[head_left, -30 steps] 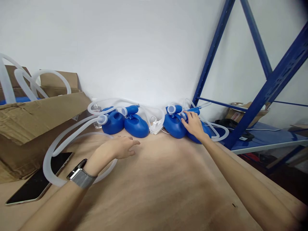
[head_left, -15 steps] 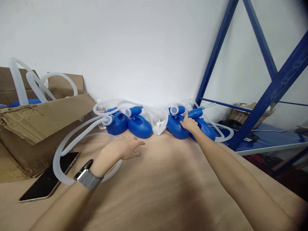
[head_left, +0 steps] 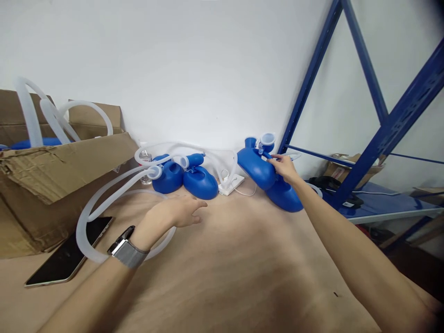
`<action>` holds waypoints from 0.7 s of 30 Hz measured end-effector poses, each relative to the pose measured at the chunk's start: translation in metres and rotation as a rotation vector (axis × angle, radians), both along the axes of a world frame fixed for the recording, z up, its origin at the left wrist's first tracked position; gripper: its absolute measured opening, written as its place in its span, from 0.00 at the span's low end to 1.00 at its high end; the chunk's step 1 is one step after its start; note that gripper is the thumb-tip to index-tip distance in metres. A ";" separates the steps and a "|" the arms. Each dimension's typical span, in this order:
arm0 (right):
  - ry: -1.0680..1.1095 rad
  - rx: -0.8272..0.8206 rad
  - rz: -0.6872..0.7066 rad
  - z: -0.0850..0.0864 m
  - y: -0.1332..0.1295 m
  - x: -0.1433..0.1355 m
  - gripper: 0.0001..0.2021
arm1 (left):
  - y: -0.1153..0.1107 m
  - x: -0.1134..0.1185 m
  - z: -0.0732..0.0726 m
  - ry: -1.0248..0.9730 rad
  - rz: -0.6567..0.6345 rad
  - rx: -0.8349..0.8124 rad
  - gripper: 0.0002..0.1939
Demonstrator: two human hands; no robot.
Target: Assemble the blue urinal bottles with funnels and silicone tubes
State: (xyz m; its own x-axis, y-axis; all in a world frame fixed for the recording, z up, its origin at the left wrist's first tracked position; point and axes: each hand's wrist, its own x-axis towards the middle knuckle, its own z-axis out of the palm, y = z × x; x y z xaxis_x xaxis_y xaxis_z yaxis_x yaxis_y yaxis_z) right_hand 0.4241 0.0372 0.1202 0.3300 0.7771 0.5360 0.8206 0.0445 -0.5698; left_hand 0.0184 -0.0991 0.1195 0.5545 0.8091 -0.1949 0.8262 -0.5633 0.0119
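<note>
My right hand (head_left: pixel 282 167) is closed on the handle of a blue plastic urinal bottle (head_left: pixel 258 167), which is tilted and raised off the table with its whitish cap hanging open at the neck. Just below and behind it rests another blue bottle (head_left: pixel 285 195), partly hidden by my hand and the raised one. My left hand (head_left: pixel 181 211), fingers apart and holding nothing, hovers over the table left of centre. Beyond it sit two more blue bottles, one with a round body (head_left: pixel 169 178) and one lying lower (head_left: pixel 201 183), with clear hoses (head_left: pixel 85 231) looping left.
An open cardboard box (head_left: pixel 65 171) with hoses and blue bottles stands on the left, a black tablet (head_left: pixel 65 259) before it. A white power strip (head_left: pixel 231 185) lies near the wall. Blue metal shelving (head_left: pixel 364 157) rises at the right. A clear plastic bottle (head_left: pixel 145 175) stands behind the hoses.
My right hand has taken hold of the left bottle of the right-hand pair and lifted it up, slightly to the right. The power strip shows more fully. My left hand stays nearly in place.
</note>
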 end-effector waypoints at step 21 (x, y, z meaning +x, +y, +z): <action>0.554 0.473 0.605 0.045 0.031 -0.067 0.27 | -0.002 0.003 -0.001 -0.028 0.050 -0.088 0.32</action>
State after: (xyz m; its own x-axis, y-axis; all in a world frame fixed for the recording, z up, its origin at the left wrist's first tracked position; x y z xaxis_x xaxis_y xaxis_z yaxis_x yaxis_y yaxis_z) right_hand 0.3574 0.0682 0.1654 0.2441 0.6419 0.7269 0.2011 0.6997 -0.6855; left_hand 0.0211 -0.1007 0.1182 0.5202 0.8162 -0.2512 0.8518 -0.5173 0.0829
